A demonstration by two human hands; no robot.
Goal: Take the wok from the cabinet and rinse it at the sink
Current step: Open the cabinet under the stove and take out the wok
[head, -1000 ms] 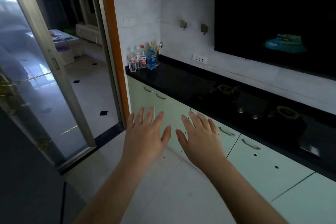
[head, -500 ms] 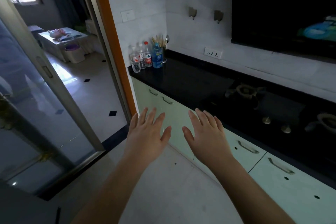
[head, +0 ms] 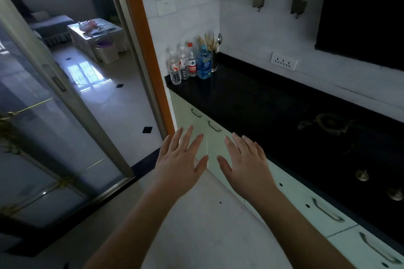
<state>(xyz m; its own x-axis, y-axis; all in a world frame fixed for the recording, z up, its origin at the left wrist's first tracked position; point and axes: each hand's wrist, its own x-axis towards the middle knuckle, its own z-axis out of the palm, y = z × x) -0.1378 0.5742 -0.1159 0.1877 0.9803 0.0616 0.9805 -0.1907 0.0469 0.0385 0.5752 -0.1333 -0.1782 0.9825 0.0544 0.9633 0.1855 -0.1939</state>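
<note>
- Kitchen corner: the black table [head: 251,102] runs over pale green cabinet doors [head: 218,150], all shut, so the wok is presumably inside, unseen; no sink shows.
- Left hand [head: 178,159] and right hand [head: 244,159] hover palms-down, each grip wide and empty, likely readying for the handles [head: 214,126].

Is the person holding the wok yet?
No: the left hand and right hand are both spread open and empty before the closed cabinet doors.
</note>
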